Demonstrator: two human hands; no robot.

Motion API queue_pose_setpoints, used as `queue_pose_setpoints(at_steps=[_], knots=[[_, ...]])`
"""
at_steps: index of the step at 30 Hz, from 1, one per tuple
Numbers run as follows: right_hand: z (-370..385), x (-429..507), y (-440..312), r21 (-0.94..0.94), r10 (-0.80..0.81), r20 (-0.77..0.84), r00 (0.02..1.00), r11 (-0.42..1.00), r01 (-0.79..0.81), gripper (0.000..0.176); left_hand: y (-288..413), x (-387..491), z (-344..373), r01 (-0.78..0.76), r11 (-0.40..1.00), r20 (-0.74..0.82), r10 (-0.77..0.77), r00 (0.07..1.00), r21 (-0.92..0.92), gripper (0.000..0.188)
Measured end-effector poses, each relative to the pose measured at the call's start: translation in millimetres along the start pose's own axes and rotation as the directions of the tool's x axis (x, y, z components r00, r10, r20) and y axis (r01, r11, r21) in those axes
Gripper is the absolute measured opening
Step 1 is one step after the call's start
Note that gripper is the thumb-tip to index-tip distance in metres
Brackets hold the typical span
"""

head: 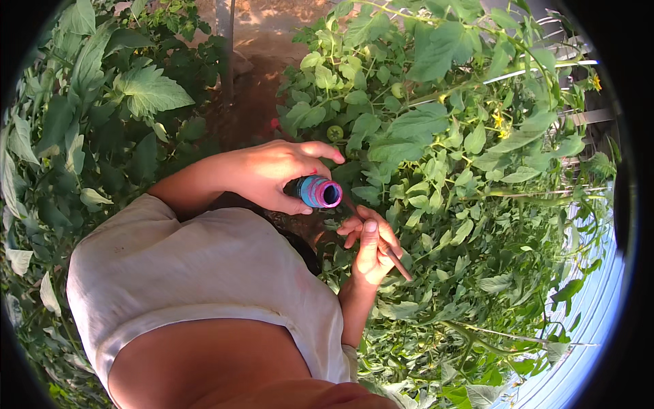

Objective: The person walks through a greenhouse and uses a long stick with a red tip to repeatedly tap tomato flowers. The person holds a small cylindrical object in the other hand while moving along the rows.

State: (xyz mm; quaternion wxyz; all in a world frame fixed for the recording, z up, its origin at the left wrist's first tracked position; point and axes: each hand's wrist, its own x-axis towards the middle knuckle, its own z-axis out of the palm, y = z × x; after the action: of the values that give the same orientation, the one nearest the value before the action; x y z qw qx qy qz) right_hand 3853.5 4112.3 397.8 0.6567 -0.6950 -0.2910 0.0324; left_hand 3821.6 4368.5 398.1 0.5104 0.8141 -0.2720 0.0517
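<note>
My left hand (pixel 276 171) is curled round a small bottle (pixel 319 191), its thumb below and fingers above. The bottle's open mouth faces the camera, and its blue neck and rim are smeared with pink. Pink stains also mark a fingertip and a knuckle of that hand. Just below and to the right, my right hand (pixel 372 245) pinches a thin brown stick (pixel 397 263) between thumb and fingers. One end of the stick points down to the right; the other passes up behind the bottle's mouth, where its tip is hidden.
Tomato plants (pixel 419 138) crowd the right side, with green tomatoes (pixel 334 133) and yellow flowers (pixel 501 122). More leaves (pixel 153 92) stand at left. A metal post (pixel 225 56) rises from reddish soil (pixel 260 97) at the top. Support strings (pixel 531 338) and pale sheeting (pixel 595 307) lie at right.
</note>
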Motion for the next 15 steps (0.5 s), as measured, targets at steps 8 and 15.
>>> queue_pose_setpoints(at_steps=[8, 15], knots=[[95.4, 109.1, 72.0, -0.044, 0.138, 0.223, 0.965, 0.990, -0.132, 0.028, -87.9, 9.9, -134.6, 0.167, 0.948, -0.696, 0.072, 0.714, 0.269, 0.044], [165.5, 206.2, 123.8, -0.125, -0.025, 0.372, 0.928, 0.989, 0.077, 0.029, -115.2, -16.4, -208.6, 0.353, 0.931, -0.850, -0.110, 0.515, 0.093, 0.047]])
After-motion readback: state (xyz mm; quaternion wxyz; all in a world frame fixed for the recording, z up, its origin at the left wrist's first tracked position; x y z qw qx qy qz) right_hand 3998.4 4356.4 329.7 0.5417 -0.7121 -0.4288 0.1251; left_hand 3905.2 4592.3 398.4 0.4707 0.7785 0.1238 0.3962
